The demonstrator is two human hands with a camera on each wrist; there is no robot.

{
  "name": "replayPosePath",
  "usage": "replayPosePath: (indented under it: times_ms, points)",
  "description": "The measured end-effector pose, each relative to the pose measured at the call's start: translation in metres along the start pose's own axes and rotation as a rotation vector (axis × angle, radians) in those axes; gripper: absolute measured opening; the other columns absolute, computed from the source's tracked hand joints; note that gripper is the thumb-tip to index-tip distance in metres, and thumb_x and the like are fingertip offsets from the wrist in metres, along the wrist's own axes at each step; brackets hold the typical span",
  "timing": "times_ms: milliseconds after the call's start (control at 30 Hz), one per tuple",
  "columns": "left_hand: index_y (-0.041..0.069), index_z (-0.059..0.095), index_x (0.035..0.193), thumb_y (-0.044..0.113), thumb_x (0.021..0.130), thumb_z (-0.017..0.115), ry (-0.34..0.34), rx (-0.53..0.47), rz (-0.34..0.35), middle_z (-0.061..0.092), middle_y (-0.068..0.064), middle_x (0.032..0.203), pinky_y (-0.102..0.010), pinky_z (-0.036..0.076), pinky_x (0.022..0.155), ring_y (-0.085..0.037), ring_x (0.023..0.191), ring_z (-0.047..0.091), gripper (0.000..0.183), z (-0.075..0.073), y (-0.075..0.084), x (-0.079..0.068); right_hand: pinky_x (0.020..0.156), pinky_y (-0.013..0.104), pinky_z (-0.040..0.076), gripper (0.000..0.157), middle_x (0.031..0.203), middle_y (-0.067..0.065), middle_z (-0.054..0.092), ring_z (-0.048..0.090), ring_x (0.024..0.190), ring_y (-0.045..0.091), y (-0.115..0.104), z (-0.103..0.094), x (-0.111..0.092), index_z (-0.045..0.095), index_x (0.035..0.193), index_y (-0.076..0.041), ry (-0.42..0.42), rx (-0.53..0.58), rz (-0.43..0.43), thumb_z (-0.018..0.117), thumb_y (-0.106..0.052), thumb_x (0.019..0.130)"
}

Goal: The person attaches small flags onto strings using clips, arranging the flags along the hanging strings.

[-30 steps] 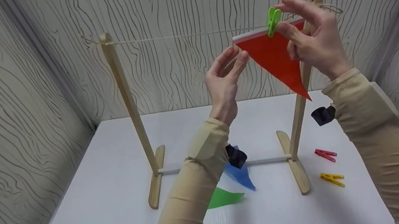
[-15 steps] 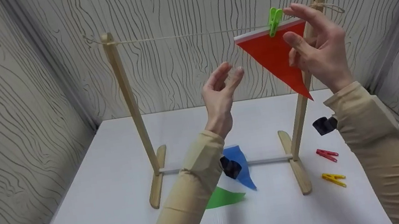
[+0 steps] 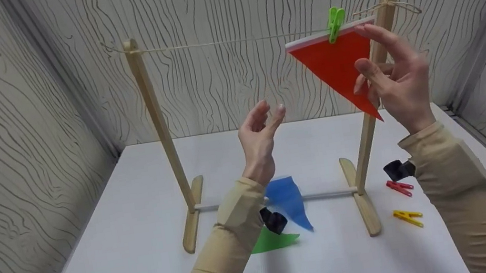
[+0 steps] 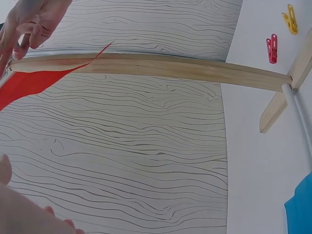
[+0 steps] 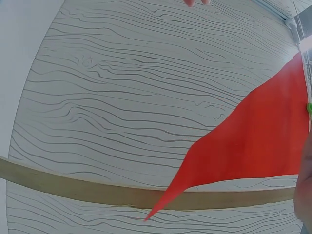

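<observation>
A red triangular pennant (image 3: 333,60) with a white top edge hangs from the string (image 3: 219,42), held there by a green clothespin (image 3: 336,24). My right hand (image 3: 395,75) is beside the pennant's right side with fingers loosely bent and thumb apart; nothing is gripped, and whether a finger touches the pennant I cannot tell. Lower and to the left, my left hand (image 3: 258,141) hovers in the air, its fingers relaxed and holding nothing. The right wrist view shows the pennant (image 5: 253,136) tapering down to a point in front of a wooden post (image 5: 97,194).
A wooden frame with a left post (image 3: 157,130) and a right post (image 3: 365,147) carries the string. On the white table (image 3: 120,251) lie a blue pennant (image 3: 288,199), a green pennant (image 3: 278,241), a red clothespin (image 3: 400,188) and a yellow clothespin (image 3: 408,217).
My left hand has let go of the pennant's left corner and moved down and left. My right hand has released the green clothespin and lowered. The pennant stays hanging.
</observation>
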State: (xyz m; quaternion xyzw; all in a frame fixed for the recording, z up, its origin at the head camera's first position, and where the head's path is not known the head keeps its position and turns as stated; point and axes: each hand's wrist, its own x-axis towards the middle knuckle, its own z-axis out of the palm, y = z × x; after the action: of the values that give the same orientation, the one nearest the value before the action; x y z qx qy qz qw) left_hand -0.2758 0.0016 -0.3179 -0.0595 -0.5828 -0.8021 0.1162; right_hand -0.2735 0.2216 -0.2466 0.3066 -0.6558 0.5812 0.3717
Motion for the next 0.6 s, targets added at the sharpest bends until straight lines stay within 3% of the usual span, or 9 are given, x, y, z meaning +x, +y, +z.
replayPosePath:
  times_ms: [67, 300, 400, 600]
  points:
    - [0.007, 0.052, 0.138, 0.018, 0.089, 0.072, 0.014, -0.006, -0.020, 0.052, -0.010, 0.140, -0.037, 0.041, 0.111, -0.024, 0.133, 0.044, 0.053, -0.003, -0.004, -0.002, 0.059, 0.015, 0.054, 0.049, 0.135, 0.006, 0.059, 0.069, 0.065, 0.008, 0.002, -0.001, -0.005, 0.053, 0.135, 0.002, 0.003, -0.014, 0.001, 0.067, 0.002, 0.088]
    - [0.008, 0.052, 0.137, 0.020, 0.088, 0.073, 0.067, -0.025, -0.115, 0.052, -0.012, 0.137, -0.039, 0.043, 0.110, -0.029, 0.133, 0.045, 0.055, -0.013, -0.019, -0.007, 0.053, 0.015, 0.052, 0.045, 0.134, 0.012, 0.059, 0.070, 0.070, 0.014, 0.012, -0.010, -0.027, 0.053, 0.133, 0.005, -0.003, 0.124, 0.022, 0.062, 0.008, 0.089]
    - [0.008, 0.050, 0.138, 0.021, 0.089, 0.073, 0.084, -0.040, -0.152, 0.051, -0.012, 0.137, -0.041, 0.041, 0.112, -0.029, 0.134, 0.044, 0.056, -0.018, -0.025, -0.010, 0.046, 0.016, 0.048, 0.044, 0.133, 0.014, 0.059, 0.069, 0.069, 0.015, 0.018, -0.016, -0.038, 0.053, 0.132, 0.006, 0.013, 0.179, 0.043, 0.060, 0.010, 0.090]
    - [0.007, 0.050, 0.137, 0.021, 0.088, 0.073, 0.125, -0.067, -0.195, 0.051, -0.015, 0.135, -0.041, 0.041, 0.111, -0.029, 0.129, 0.047, 0.056, -0.025, -0.038, -0.015, 0.049, 0.017, 0.051, 0.044, 0.133, 0.017, 0.059, 0.068, 0.068, 0.018, 0.033, -0.026, -0.064, 0.052, 0.132, 0.009, 0.073, 0.245, 0.111, 0.057, 0.015, 0.089]
